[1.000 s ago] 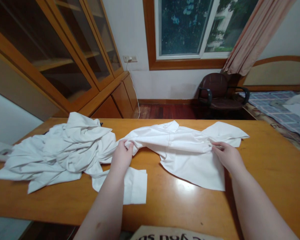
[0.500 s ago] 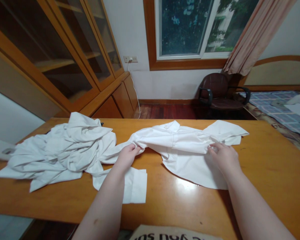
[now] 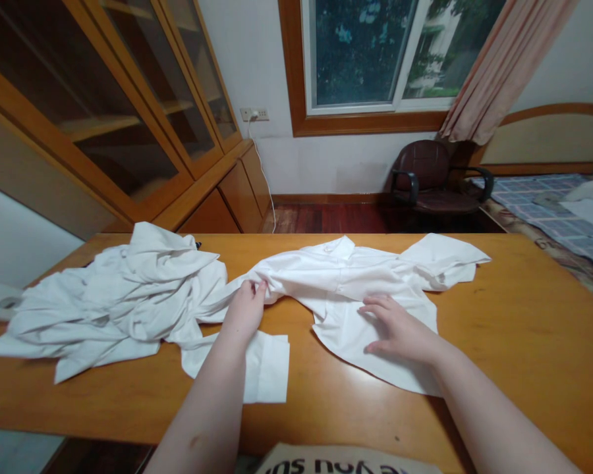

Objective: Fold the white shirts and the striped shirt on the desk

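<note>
A white shirt (image 3: 321, 270) lies spread across the middle of the wooden table (image 3: 336, 428), its collar towards the far edge and one sleeve folded out at the right. My left hand (image 3: 246, 308) is closed, pinching the shirt's fabric at its left side. Over the lower front of the shirt, my right hand (image 3: 395, 326) is open with its fingers spread; whether it presses on the cloth I cannot tell. To the left, a crumpled heap of white cloth (image 3: 123, 289) adjoins the shirt, and a cuff-like end (image 3: 271, 368) sticks out near my left forearm.
A brown armchair (image 3: 425, 174) stands beyond the table, beside a bed with a checked cover (image 3: 528, 197). A glass-fronted wooden cabinet (image 3: 148, 131) lines the left. A brown printed paper-like item (image 3: 346, 461) shows at the bottom edge.
My right hand has let go of the shirt's right side and moved left and towards me, opening its fingers over the lower front. My left hand keeps its hold, shifted slightly left.
</note>
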The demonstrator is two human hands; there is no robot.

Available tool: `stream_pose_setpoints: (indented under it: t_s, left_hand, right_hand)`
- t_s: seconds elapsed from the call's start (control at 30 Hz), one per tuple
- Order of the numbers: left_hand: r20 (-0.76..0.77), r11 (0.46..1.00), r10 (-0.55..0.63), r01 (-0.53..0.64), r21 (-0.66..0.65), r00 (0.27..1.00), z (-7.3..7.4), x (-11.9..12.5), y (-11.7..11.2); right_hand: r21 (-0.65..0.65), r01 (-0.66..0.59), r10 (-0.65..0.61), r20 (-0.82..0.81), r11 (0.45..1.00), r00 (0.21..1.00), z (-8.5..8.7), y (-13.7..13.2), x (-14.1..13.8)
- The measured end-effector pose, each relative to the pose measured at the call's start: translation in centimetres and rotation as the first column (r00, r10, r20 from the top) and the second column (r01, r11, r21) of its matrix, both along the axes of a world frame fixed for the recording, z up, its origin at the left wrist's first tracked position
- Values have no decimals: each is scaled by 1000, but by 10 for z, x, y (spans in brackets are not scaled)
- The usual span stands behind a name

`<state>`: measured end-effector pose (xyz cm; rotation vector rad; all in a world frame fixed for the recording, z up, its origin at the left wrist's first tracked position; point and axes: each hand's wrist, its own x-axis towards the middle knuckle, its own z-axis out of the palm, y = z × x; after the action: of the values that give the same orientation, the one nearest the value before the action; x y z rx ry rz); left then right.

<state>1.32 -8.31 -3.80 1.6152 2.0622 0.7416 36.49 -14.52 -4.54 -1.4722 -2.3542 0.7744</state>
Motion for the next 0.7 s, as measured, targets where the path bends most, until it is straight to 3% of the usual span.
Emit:
stream_pose_setpoints:
  t_s: [0.07,0.17,0.27,0.4,0.57,0.7]
  left_hand:
    - [-58,998,-52,49,-44,997,2,0,0]
    - [-11,994,-110,110,-25,994,4,3,-1]
    - [99,991,-131,131,8,986,1,8,-2]
    - [282,954,-293,300,19,914,-6,12,-3]
    - [10,966,-257,257,-14,966,-5,11,-2]
    - [37,976,-200,196,99,979,0,8,-3]
  right_hand:
    - [-44,-33,35,59,998,998,-4,-1,-1]
    - [-104,-79,92,124,991,988,-8,-3,-1]
    - [-120,-105,123,156,987,980,-12,-3,-5]
    - [-83,-52,65,154,995,986,-19,-3,-15]
    - [42,-34,33,7,999,999,-23,1,-23]
    - [90,-15,25,-108,996,994,-18,4,-19]
